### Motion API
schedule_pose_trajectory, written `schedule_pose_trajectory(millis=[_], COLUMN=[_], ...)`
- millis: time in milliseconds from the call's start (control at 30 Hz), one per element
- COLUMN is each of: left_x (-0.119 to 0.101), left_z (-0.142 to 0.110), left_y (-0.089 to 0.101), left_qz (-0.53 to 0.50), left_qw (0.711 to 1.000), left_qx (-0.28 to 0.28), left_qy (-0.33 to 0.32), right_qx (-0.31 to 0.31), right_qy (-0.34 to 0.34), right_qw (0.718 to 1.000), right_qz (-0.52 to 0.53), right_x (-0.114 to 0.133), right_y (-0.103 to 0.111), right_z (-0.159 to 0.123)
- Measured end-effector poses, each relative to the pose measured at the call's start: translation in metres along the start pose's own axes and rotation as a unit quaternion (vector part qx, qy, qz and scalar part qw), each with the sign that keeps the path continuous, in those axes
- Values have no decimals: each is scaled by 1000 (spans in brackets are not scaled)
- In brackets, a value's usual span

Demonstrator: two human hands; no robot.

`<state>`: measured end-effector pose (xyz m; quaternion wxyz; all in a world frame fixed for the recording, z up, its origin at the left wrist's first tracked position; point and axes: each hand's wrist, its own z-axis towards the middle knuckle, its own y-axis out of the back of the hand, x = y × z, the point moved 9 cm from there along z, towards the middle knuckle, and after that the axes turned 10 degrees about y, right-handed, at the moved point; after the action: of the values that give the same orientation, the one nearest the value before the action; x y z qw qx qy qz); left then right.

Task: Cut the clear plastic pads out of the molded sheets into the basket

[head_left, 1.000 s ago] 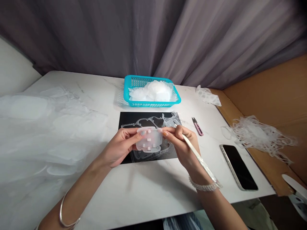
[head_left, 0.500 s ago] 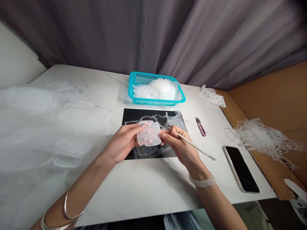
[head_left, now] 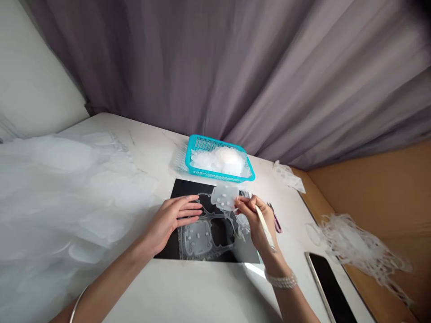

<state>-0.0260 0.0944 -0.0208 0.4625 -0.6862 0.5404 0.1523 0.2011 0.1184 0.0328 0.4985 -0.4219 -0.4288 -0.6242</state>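
My right hand (head_left: 253,214) pinches the edge of a frosted, rounded-square silicone-like piece (head_left: 225,197) with small raised nubs. A slim off-white stick-like tool (head_left: 265,228) is also tucked in that hand, its end pointing toward my wrist. My left hand (head_left: 178,216) is open, fingers stretched out over the black mat (head_left: 178,188), with nothing in it. Beneath the hands lies a clear sheet (head_left: 215,216) with cut-out openings. A similar nubbed piece (head_left: 198,237) sits in its lower left opening.
Behind the mat stands a turquoise basket (head_left: 191,163) holding white translucent pieces. A large translucent pile (head_left: 67,215) covers the left side. Purple-handled thread snips (head_left: 276,222), a phone (head_left: 332,287) and a cardboard box (head_left: 363,188) with stringy scraps (head_left: 360,246) are at right.
My left hand has let go of the frosted piece and opened over the mat. My right hand has carried the piece toward the back. The view has tilted upward.
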Motion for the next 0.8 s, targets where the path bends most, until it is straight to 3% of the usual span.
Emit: schedule_pose_trajectory(millis=[67,133,200,300,400,567,800], left_x=[2,5,5,-4,-12,-19,-17], left_z=[1,2,1,-1,-2,-5,-6], left_y=[-2,-10,-20,-25,-19,-13,-18], left_qz=[-22,-84,-162,-229,-259,-278,-276], left_qw=[1000,994,978,960,952,946,942], left_qx=[17,61,115,156,157,163,186], left_qy=[12,39,57,50,36,28,33], right_qx=[-27,-28,20,137,162,59,50], right_qy=[103,246,367,444,424,213,61], right_qw=[988,947,896,854,864,958,992], right_qz=[-108,-207,-250,-236,-217,-182,-103], right_x=[22,51,72,80,77,53,22], right_y=[4,-9,-37,-75,-77,-34,-20], right_z=[15,15,0,-29,-37,-2,4])
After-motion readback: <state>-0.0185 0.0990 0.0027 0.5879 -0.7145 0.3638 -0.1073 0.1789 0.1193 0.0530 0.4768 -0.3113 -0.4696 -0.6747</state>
